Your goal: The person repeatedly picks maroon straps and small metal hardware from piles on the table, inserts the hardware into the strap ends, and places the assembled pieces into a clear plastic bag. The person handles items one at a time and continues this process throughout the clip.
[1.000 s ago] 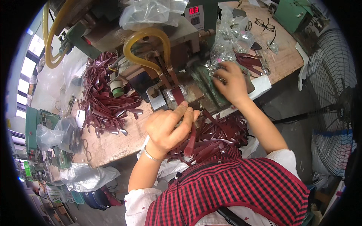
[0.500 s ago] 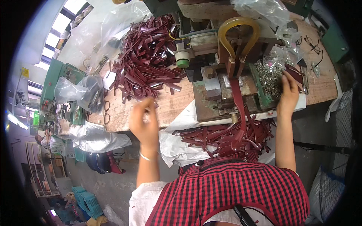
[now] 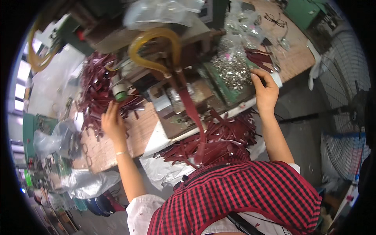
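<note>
My left hand (image 3: 114, 122) reaches over the near edge of a heap of maroon strips (image 3: 94, 102), fingers stretched out just below the machine's green button (image 3: 121, 96). Nothing shows in that hand. At the right, my right hand (image 3: 267, 93) is pinched, thumb and forefinger together beside a green tray (image 3: 219, 80) of small shiny metal pieces (image 3: 235, 72). Whatever is between those fingertips is too small to make out. One maroon strap (image 3: 190, 105) hangs from under the press head (image 3: 176, 76), its lower end over another pile of straps (image 3: 227, 135).
A thick yellow hose (image 3: 154, 35) loops over the press. Clear plastic bags (image 3: 164, 13) lie on top of it. Eyeglasses (image 3: 275, 19) rest on the wooden table (image 3: 293, 51) at far right. A fan (image 3: 344, 82) stands beyond the table's right end.
The whole view has turned and shifted with my head. My left hand has moved forward to the strip heap, its fingers straightening. My right hand stays pinched beside the metal pieces.
</note>
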### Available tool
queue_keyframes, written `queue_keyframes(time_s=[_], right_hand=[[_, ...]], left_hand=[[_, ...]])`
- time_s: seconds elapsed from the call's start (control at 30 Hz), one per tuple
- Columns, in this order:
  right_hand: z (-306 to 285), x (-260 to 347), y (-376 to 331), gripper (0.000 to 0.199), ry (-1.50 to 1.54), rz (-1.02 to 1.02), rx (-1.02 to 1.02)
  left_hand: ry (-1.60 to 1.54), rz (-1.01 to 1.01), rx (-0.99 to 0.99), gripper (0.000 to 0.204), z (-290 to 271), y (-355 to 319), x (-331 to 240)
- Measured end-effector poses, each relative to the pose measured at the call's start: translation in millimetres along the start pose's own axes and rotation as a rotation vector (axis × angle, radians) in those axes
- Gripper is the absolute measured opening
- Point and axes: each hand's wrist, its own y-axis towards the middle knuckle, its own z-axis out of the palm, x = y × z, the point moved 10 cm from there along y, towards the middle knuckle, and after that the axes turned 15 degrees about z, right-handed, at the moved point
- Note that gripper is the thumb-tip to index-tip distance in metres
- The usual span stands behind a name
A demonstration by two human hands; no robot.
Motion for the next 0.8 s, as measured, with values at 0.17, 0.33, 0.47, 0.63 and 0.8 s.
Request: queue_keyframes(time_s=[0.17, 0.33, 0.47, 0.63, 0.8], right_hand=[[22.1, 47.4, -21.2, 0.017, 0.08, 0.02, 0.269], [107.8, 124.8, -53.7, 0.018, 0.105, -0.204, 0.491], [124.2, 107.3, -66.3, 0.026, 0.289, -0.025, 0.495], [136.3, 114.6, -72.4, 0.034, 0.468, 0.156, 0.627], [129.2, 126.4, -82.7, 0.04, 0.443, 0.242, 0.621]], left_hand=[[-0.633, -0.55, -0.147, 0.049, -11.4, 15.0, 11.9], [-1.158, -0.724, -0.203, 0.018, 31.7, -10.6, 6.2], [-1.024, -0.771, -0.33, 0.015, 18.5, -22.9, -29.1], [-0.833, -0.772, -0.435, 0.017, -45.7, 12.6, -45.9], [-0.746, -0.205, -0.521, 0.017, -133.6, 81.8, -120.3]])
